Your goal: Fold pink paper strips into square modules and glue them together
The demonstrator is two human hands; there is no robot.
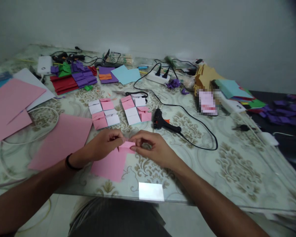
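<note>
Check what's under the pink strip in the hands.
Below the strip, a pink sheet shows, lying on the table. The left hand and strip hide the sheet's far part; whether strip and sheet touch can't be seen.

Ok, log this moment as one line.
left hand: pinching pink paper piece | right hand: holding its other end | glue gun: lying beyond right hand

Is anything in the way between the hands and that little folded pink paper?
No, nothing visible is. The left hand and right hand both pinch the folded pink paper, one at each end. The black glue gun lies beyond the right hand, not between the hands and the paper.
</note>
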